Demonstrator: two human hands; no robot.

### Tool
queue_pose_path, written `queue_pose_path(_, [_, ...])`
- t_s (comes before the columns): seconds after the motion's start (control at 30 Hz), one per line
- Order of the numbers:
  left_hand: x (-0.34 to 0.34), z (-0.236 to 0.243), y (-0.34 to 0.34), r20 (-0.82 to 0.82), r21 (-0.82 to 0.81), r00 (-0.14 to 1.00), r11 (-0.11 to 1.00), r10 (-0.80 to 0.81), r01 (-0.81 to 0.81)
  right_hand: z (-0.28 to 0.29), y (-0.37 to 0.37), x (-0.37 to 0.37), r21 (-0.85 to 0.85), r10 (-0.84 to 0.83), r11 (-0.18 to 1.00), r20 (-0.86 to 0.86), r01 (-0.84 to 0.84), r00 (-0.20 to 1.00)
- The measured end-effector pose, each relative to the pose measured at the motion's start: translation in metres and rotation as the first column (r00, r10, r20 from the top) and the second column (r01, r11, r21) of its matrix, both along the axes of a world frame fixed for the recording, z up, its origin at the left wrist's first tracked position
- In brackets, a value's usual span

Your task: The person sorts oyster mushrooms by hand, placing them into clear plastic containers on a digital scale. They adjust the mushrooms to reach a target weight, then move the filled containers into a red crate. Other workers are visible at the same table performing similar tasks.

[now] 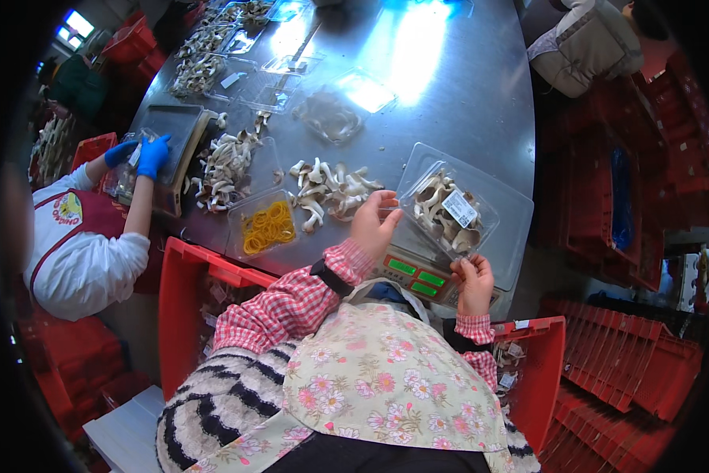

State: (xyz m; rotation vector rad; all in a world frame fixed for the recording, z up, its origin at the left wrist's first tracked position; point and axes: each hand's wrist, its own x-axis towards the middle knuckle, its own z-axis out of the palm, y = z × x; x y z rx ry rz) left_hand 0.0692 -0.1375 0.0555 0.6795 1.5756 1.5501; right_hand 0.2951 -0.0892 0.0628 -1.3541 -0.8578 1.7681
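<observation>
A clear plastic box of mushrooms (441, 211) with a white label lies tilted on the weighing scale (510, 236), over a larger clear tray (496, 193). My left hand (375, 225) is closed at the box's left corner, thumb and fingers pinched together. At its near corner, my right hand (474, 284) also pinches the edge; whether a thin band is in the fingers is too small to tell. Left of my left hand lie loose mushrooms (331, 188). Yellow rubber bands (267, 227) fill a clear plastic tub (238, 221) near the table's edge.
Across the steel table (468, 102) are more mushroom piles (227, 169) and a clear box (331, 114). At left, a co-worker's blue-gloved hand (153, 156) rests near another scale (182, 130). Red crates (204, 264) stand below the near edge, with stacked red crates (614, 355) at right.
</observation>
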Motion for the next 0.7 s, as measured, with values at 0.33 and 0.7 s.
queue_pose_path(0.33, [-0.027,-0.004,0.009,-0.019,0.043,0.98,0.979,-0.197,0.198,0.013,0.016,-0.001,0.288,0.008,0.955,0.225,-0.074,0.974])
queue_pose_path(0.7, [-0.04,-0.027,0.027,0.492,0.217,0.733,0.881,-0.47,0.42,-0.005,0.019,0.003,0.067,-0.005,0.998,0.069,0.0,0.998])
